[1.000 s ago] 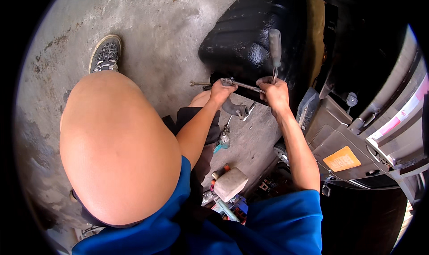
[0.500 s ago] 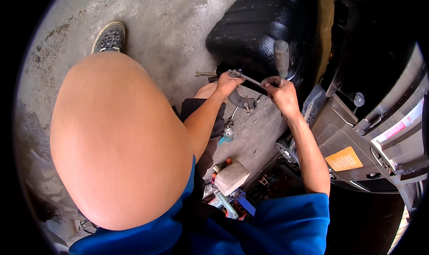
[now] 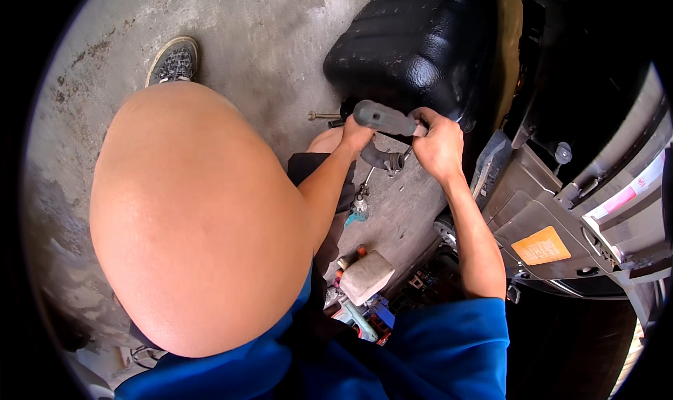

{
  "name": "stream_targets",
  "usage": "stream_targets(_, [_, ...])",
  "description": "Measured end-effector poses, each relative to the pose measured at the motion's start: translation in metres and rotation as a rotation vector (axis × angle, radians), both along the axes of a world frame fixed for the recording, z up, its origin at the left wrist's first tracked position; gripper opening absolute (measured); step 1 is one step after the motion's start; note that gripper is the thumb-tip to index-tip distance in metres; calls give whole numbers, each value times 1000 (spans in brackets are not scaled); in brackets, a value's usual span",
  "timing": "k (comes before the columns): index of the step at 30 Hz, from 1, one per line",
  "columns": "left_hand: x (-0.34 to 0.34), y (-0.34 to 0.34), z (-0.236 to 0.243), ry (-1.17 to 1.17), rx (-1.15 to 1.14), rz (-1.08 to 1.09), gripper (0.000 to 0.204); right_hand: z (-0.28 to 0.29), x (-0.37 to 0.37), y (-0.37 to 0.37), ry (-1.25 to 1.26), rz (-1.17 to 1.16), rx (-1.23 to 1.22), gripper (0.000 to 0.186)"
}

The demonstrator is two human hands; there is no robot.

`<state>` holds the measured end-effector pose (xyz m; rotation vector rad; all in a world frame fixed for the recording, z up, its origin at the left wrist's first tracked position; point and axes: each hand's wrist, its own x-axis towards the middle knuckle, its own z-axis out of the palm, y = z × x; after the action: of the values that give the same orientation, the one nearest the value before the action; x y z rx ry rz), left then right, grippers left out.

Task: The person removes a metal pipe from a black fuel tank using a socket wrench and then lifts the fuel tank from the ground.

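Observation:
My right hand [image 3: 440,147] is closed around the head end of a grey-handled tool [image 3: 385,118]. Its thick handle points left, across the front of my left hand [image 3: 356,135]. That hand's fingers are curled at the underside of a large black tank-like part [image 3: 410,42]; the handle partly covers them, and what they grip is hidden now. Just below my left hand, a curved dark hose [image 3: 382,159] ends in a clamped open mouth. A metal wrench [image 3: 324,116] sticks out to the left of the same spot.
My bent knee [image 3: 203,211] fills the left side, with a shoe [image 3: 175,60] on the concrete floor [image 3: 259,35]. A teal-ended tool [image 3: 358,209] lies below the hose. Nearer stands an off-white container [image 3: 366,277] among several tools. A vehicle panel with an orange sticker [image 3: 540,246] is at right.
The grey handle has swung from pointing away from me to pointing left. My right hand has turned with it. The metal rod that ran between both hands is now covered.

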<state>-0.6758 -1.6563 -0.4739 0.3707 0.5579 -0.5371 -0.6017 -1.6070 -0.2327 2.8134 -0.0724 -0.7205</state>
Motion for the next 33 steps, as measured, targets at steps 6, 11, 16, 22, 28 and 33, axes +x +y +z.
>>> stream_targets(6, [-6,-10,-44,-87,-4,157,24,0,12,6,142,297,116,20])
stream_targets(11, [1,24,11,39,-137,-135,42,26,-8,-16,168,683,-233,23])
stream_targets(16, [0,40,10,-15,-144,-125,37,29,-27,-29,25,529,-316,39])
stream_targets(22, [-5,31,6,-106,33,-62,35,22,-53,-61,-107,106,139,37])
stream_targets(28, [0,31,9,-122,95,-137,41,6,-83,-69,-107,-365,679,36])
stream_targets(33, [-1,35,9,-137,105,-168,43,-1,-105,-59,-213,-856,1502,38])
